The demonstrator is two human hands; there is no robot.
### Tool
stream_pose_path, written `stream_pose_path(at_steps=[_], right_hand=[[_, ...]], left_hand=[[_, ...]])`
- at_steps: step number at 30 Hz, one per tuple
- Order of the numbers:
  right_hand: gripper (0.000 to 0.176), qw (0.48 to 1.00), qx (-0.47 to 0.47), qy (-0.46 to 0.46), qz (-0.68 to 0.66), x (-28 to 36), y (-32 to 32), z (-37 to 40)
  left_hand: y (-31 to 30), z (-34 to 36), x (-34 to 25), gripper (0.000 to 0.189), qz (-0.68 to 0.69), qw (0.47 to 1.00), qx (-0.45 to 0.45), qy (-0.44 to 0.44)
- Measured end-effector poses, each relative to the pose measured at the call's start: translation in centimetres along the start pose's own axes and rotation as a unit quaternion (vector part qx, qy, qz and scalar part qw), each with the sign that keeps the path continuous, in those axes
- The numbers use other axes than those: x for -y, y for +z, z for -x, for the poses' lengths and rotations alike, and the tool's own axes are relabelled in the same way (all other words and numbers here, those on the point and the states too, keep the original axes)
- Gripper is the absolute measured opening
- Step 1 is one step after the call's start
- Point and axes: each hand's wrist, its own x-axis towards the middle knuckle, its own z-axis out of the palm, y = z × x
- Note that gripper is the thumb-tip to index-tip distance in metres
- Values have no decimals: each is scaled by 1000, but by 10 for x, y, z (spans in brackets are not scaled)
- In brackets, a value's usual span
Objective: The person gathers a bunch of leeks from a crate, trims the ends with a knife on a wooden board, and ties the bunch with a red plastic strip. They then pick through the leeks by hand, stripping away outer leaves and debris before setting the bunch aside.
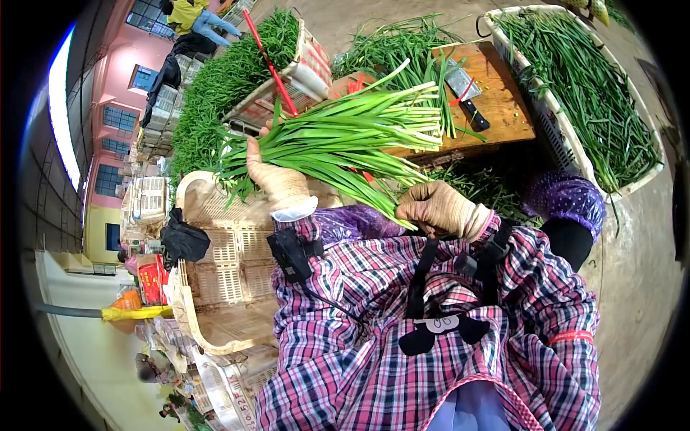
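My left hand (279,182), in a tan glove, is closed around the leafy end of a bunch of garlic chives (352,133). The pale stem ends point right, toward a wooden board (507,82). My right hand (440,207), gloved as well, pinches the stem ends of a few chives at the bunch's lower edge. Behind the bunch, a cleaver (466,93) with a black handle lies on the board, with a red tie near its handle. More loose chives (395,50) are heaped beside the board.
An empty cream plastic crate (190,316) stands at my left. A crate full of chives (647,169) is at the right, and another heaped crate (309,72) stands at the back left. A long red strip (267,57) rises there. A person (198,21) stands far off.
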Motion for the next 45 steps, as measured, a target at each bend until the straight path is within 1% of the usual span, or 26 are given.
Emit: stream_pose_path(at_steps=[3,4,5,7,8,9,11,12,13,16,17,19,21,22,23,25,27,28,31,32,34,37,39,41,43,45], right_hand=[[16,997,1,-16,-81,-16,-2,-12],[12,993,-39,-8,-114,-11,4,-8],[9,993,-50,-6,-107,-13,1,-11],[7,987,-125,-20,-103,-16,2,-13],[7,982,-150,-61,-96,-20,1,-19],[7,980,-157,-51,-110,-22,-1,-21],[7,972,-138,-36,-187,-18,-4,-16],[11,969,-89,-64,-219,-35,-14,-23],[11,970,-90,-65,-218,-36,-19,-16],[17,970,50,-62,-228,-41,-42,2],[16,982,30,-56,-175,-37,-48,13],[14,996,57,-18,-59,-33,-69,29],[15,972,31,47,230,-27,-84,44],[20,843,-3,-60,534,-27,-90,51],[30,733,-7,-14,680,-24,-92,55],[34,730,-44,-42,681,0,-74,65],[40,798,-86,-141,579,9,-53,60],[41,809,-107,-232,530,14,-39,58],[47,782,-141,-321,515,24,-9,45],[47,781,-142,-322,515,23,-4,37],[52,740,-173,-304,575,14,1,17],[53,724,-145,-290,608,4,1,6],[55,728,-139,-282,609,-2,3,2],[57,766,-120,-255,579,-3,7,4],[56,771,-123,-265,566,-5,9,5],[52,797,-139,-299,506,-9,10,4]], left_hand=[[-6,-1,0,27,20,998,54,-25],[-2,3,3,27,9,999,38,-3],[-5,1,3,26,18,996,88,-12],[-4,2,3,27,56,993,94,-42],[-4,2,5,27,55,993,95,-39],[-4,1,7,27,48,996,76,-26],[-8,-2,8,26,41,997,58,-12],[-10,-4,8,26,39,997,59,-8],[-12,-5,7,25,38,998,59,-3],[-19,-9,-3,26,41,998,53,-4],[-21,-10,-6,26,49,996,69,-10],[-23,-12,-10,28,-14,999,17,32],[-34,-19,-18,30,-25,999,33,21],[-30,-14,-19,30,-26,999,16,32],[-26,-10,-19,31,-28,999,-2,42],[-35,-18,-22,30,-6,1000,12,28],[-33,-17,-21,30,-2,999,2,34],[-33,-16,-19,30,-3,999,3,33],[-31,-10,-15,30,-13,999,11,33],[-29,-7,-15,30,0,1000,12,13],[-28,-6,-15,28,27,999,25,-23],[-31,-7,-17,27,65,996,45,-52],[-32,-9,-15,27,58,995,63,-41],[-23,-3,-11,26,56,996,69,-30],[-19,5,-4,25,57,997,40,-18],[-14,9,1,25,-32,999,-29,19]])
